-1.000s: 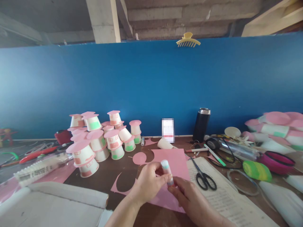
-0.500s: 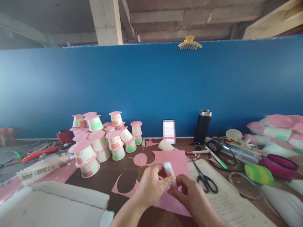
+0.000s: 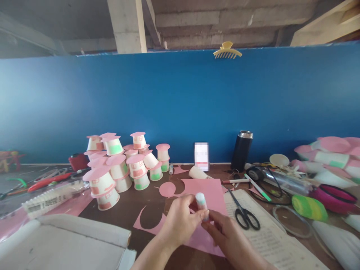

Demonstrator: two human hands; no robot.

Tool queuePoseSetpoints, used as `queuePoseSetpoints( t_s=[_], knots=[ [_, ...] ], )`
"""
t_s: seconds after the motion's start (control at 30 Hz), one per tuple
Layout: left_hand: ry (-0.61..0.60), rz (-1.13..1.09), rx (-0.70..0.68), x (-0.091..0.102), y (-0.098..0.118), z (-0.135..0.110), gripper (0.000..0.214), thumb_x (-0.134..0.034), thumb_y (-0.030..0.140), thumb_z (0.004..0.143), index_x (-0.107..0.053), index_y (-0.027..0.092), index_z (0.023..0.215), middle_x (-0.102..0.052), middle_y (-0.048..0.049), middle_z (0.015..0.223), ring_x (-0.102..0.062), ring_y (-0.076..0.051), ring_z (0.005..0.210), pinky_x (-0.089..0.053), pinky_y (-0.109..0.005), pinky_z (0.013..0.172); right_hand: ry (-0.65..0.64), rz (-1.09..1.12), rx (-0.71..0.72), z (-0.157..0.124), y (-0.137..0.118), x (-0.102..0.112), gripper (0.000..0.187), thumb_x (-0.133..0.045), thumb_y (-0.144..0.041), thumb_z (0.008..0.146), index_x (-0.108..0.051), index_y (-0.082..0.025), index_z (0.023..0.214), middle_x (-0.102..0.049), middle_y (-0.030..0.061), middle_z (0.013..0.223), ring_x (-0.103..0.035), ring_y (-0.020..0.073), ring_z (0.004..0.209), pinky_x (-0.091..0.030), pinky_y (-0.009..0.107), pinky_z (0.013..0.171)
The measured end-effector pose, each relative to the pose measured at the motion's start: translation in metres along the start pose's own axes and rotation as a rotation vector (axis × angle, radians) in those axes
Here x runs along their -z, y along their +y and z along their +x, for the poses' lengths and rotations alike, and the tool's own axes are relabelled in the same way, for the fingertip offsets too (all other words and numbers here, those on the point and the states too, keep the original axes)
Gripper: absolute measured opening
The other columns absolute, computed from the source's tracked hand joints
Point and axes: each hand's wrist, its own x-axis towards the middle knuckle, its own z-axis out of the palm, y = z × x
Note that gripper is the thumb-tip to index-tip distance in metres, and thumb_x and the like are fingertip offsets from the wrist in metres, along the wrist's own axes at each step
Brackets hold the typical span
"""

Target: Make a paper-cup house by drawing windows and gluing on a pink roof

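I'm looking down over the pair now, and the white tube (image 3: 200, 201), a glue stick by its look, sits right between them, above the pink sheet (image 3: 210, 191) and leaning a little to the left; the left hand (image 3: 182, 217) has it pinched, thumb across the near side and fingers curled in behind; the right hand (image 3: 225, 229) closes thumb and forefinger about the lower end, though that end is mostly covered, and I can't tell how much of it the fingertips truly have; I'd judge it light, a stiff plastic barrel, smooth enough to slip or spin if the pinch goes slack, yet hard to crush; so the middle of the barrel is where I'd want the steady hold, with the other hand's fingertips on the base, as they are here, and my own grip kept clear of the pale top; the sheet beneath is another matter, thin and limp, quick to slide or crease, so I'd press it flat near an edge; same for the pink disc (image 3: 167, 189) lying off to the left, one to lift by its rim; the scissors (image 3: 244, 213) lie to the right on the printed page (image 3: 260, 228), rigid and heavier I'd guess, best taken by the black handle loops.
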Motion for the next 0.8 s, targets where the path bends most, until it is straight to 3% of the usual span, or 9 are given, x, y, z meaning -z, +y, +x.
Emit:
queuePoseSetpoints(
  t_s=[0.1, 0.2, 0.37, 0.63, 0.8],
  knots=[
    [-0.022, -0.045, 0.001, -0.0007, 0.0025, -0.0006, 0.012, -0.063, 0.030, 0.078, -0.066, 0.020, 0.076, -0.072, -0.0019, 0.076, -0.065, -0.018, 0.070, -0.046, -0.026, 0.064, 0.049, -0.037, -0.046, 0.0006, 0.0008, -0.0005, 0.019, -0.062, -0.039, 0.084, -0.065, -0.022, 0.094, -0.052, -0.0064, 0.058, -0.048, 0.0127, 0.054, -0.032, 0.022, 0.052],
    [-0.043, -0.064, 0.005, -0.0015, 0.0035, -0.0016, 0.012, -0.063, 0.031, 0.079, -0.066, 0.020, 0.076, -0.072, -0.0017, 0.074, -0.066, -0.019, 0.070, -0.046, -0.026, 0.063, 0.121, -0.107, -0.116, 0.0013, -0.0009, 0.0005, 0.020, -0.070, -0.037, 0.075, -0.062, -0.022, 0.084, -0.047, -0.0072, 0.056, -0.045, 0.0126, 0.054, -0.030, 0.022, 0.051],
    [-0.013, -0.010, 0.005, -0.0030, 0.0012, -0.0019, 0.014, -0.067, 0.034, 0.077, -0.067, 0.020, 0.075, -0.072, -0.0018, 0.076, -0.066, -0.019, 0.070, -0.044, -0.026, 0.061, 0.137, -0.112, -0.141, 0.0011, -0.0020, 0.0014, 0.018, -0.066, -0.038, 0.079, -0.062, -0.021, 0.077, -0.048, -0.0063, 0.055, -0.045, 0.0127, 0.053, -0.028, 0.023, 0.051],
    [0.013, 0.056, -0.006, -0.0032, -0.0014, -0.0015, 0.013, -0.067, 0.033, 0.077, -0.068, 0.020, 0.076, -0.070, -0.0018, 0.076, -0.065, -0.019, 0.070, -0.043, -0.026, 0.062, 0.044, -0.051, 0.005, -0.0007, 0.0006, 0.0008, 0.019, -0.054, -0.036, 0.090, -0.064, -0.021, 0.086, -0.057, -0.0046, 0.059, -0.052, 0.0135, 0.056, -0.035, 0.023, 0.053],
    [0.023, 0.043, -0.011, -0.0044, -0.0027, -0.0012, 0.011, -0.066, 0.031, 0.077, -0.067, 0.021, 0.075, -0.071, -0.0010, 0.076, -0.066, -0.019, 0.071, -0.044, -0.026, 0.063, -0.012, -0.001, -0.014, 0.0000, -0.0040, 0.0021, 0.022, -0.052, -0.038, 0.092, -0.064, -0.021, 0.099, -0.057, -0.0058, 0.055, -0.053, 0.0136, 0.052, -0.035, 0.023, 0.053]
  ],
)
